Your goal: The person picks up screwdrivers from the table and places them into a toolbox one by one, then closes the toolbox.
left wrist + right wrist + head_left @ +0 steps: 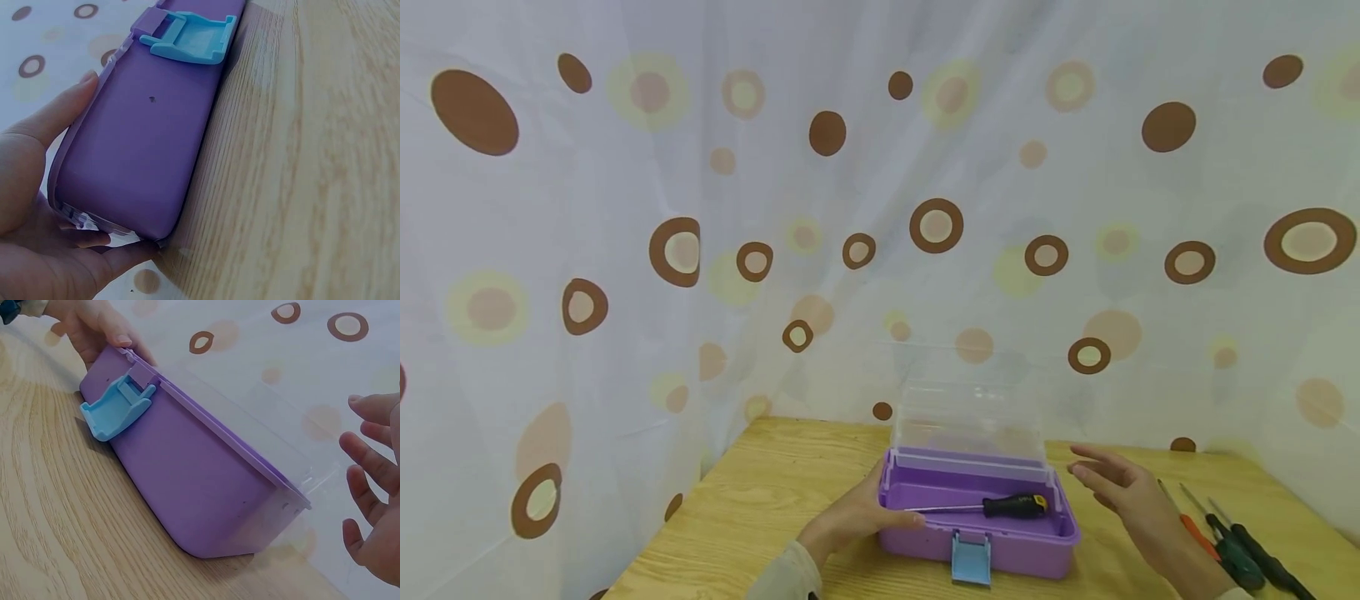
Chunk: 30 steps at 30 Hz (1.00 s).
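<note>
From the head camera I'm picking out small pale lettering on the handle of the black-handled screwdriver point(1017, 506), though it's coming through too tiny for me to read. That screwdriver is lying inside the purple box point(917, 545), its long axis running left to right, nearly parallel to the box's front wall. Its metal shaft is pointing left, the end reaching near the thumb at the rim, while the yellow-marked butt of the handle is facing right. The box itself is sitting on the bench point(730, 517), its long axis running across from left to right, its front wall and blue latch point(972, 560) facing the person. The latch is hanging down, and the clear lid point(970, 408) is standing open at the back.

I'm seeing the left hand point(853, 518) gripping the box's left end, thumb lying over the front rim and fingers wrapping round the side. The right hand point(1138, 504) is hovering just beside the box's right end, fingers spread apart and holding nothing.

Farther right, three more screwdrivers are lying side by side, showing an orange handle point(1199, 537), a dark green handle point(1240, 565) and a black handle point(1262, 557); their shafts are pointing away from the person. Behind everything, a white sheet point(775, 183) patterned with brown rings is hanging.
</note>
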Each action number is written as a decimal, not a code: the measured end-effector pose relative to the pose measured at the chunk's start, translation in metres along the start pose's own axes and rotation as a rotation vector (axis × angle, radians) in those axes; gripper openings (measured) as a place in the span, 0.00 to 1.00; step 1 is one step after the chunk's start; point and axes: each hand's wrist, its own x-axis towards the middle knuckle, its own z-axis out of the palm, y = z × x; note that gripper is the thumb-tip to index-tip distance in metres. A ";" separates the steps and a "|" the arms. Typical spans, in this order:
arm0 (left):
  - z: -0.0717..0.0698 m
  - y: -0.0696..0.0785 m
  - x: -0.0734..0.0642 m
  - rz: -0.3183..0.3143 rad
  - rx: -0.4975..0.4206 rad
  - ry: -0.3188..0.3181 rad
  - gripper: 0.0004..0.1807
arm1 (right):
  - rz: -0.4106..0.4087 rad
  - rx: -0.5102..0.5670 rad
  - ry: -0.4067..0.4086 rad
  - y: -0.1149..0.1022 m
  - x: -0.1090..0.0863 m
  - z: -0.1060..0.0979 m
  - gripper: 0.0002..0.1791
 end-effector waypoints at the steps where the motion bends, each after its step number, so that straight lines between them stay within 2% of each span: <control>1: 0.000 0.000 0.000 -0.001 -0.002 0.003 0.65 | -0.003 0.002 -0.002 0.000 0.000 -0.002 0.23; 9: -0.002 0.000 -0.001 -0.017 0.023 0.020 0.65 | 0.032 -0.024 -0.025 0.002 -0.001 -0.013 0.24; 18: -0.002 -0.002 -0.001 -0.016 0.023 0.010 0.65 | 0.003 -0.085 0.009 0.007 -0.009 -0.020 0.27; 25: -0.001 -0.002 0.001 -0.022 0.019 0.018 0.65 | 0.064 -0.119 0.024 0.007 -0.013 -0.027 0.27; 30: -0.001 -0.002 0.002 -0.022 0.028 0.021 0.65 | 0.122 -0.104 -0.011 0.011 -0.013 -0.038 0.24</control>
